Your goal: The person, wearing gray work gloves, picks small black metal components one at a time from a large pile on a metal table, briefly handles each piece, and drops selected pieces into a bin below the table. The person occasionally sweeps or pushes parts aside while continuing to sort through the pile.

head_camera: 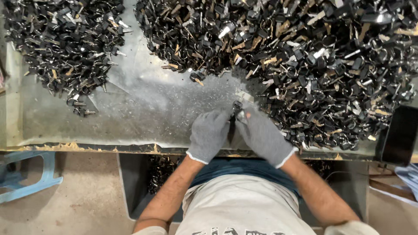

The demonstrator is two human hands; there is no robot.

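Both my hands wear grey knit gloves and meet near the table's front edge. My left hand [209, 135] and my right hand [261, 135] pinch one small black-headed key [236, 106] between their fingertips, with a dark strip hanging down between the palms. Just behind my fingers begins a large heap of black-headed keys [305, 56] mixed with tan tags and key rings. A smaller heap of the same keys [65, 39] lies at the far left.
The grey metal tabletop [143, 104] is dusted with fine shavings. Its worn front edge [87, 148] runs across. A dark bin [161, 174] with more keys sits under the table. A black phone-like slab [398, 135] lies at the right, a blue stool [30, 174] at the left.
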